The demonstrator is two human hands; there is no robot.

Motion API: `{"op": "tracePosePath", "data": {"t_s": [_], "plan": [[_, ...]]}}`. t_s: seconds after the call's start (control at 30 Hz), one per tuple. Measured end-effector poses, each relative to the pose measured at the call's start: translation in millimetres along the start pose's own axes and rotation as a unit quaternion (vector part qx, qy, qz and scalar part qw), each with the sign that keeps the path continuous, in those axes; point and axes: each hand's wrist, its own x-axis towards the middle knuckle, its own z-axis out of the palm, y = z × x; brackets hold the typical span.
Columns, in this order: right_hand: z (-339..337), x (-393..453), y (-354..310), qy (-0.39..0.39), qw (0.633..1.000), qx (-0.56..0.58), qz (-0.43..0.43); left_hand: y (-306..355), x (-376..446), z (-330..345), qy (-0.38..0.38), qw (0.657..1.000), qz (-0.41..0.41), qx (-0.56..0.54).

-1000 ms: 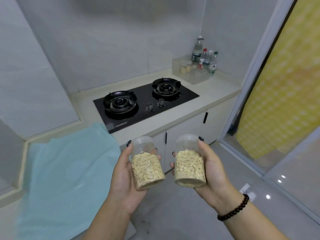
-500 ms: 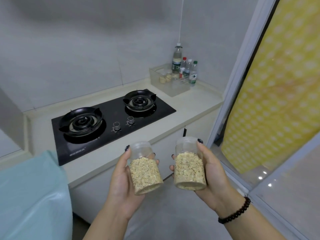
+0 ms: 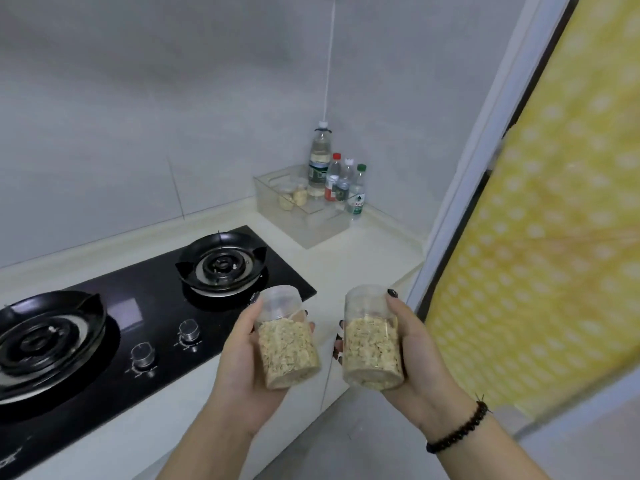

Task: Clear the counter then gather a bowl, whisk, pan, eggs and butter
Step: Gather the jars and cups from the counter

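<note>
My left hand (image 3: 239, 372) grips a clear plastic jar of pale flakes (image 3: 285, 344), held upright in front of the counter's edge. My right hand (image 3: 419, 355) grips a second, matching jar of flakes (image 3: 372, 348) beside it. Both jars hang in the air above the cream counter (image 3: 349, 268), near the right end of the black gas hob (image 3: 149, 306). No bowl, whisk, pan, eggs or butter is in view.
A clear plastic bin (image 3: 304, 216) with small jars stands in the counter's back right corner, with several bottles (image 3: 337, 181) at it. The hob has two burners and two knobs. A yellow dotted curtain (image 3: 540, 237) hangs at the right behind a white door frame.
The view has swung right and closer to the counter; the blue cloth at the left has dropped out of sight. Both hands still hold their jars in the same way.
</note>
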Motion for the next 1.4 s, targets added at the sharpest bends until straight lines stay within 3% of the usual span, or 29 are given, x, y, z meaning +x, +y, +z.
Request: {"op": "tracePosePath", "data": {"t_s": [0.37,0.53,0.77,0.97,1.17,1.4], "plan": [[-9.7,123.4,-93.4,-0.004,1.000,-0.021,0.015,23.2,146.5,91.4,-0.018,0.999,-0.028,0.017],[-29.8,177.6,-139.3,-0.009,0.999,-0.024,0.022,16.1,203.3,125.9,0.003,1.000,-0.001,0.003],[-54.1,255.0,-219.8,-0.054,0.990,-0.125,0.023,0.2,268.9,183.5,0.035,0.996,0.066,-0.050],[-50.0,315.0,-244.9,-0.077,0.985,-0.148,0.048,4.7,307.7,190.2,0.070,0.989,0.105,-0.072],[-18.2,386.4,-246.0,-0.090,0.973,-0.207,0.052,52.7,358.2,183.8,0.086,0.981,0.156,-0.074],[33.8,470.1,-252.5,-0.113,0.954,-0.278,-0.015,104.7,405.1,168.2,0.122,0.973,0.166,-0.105]]}}
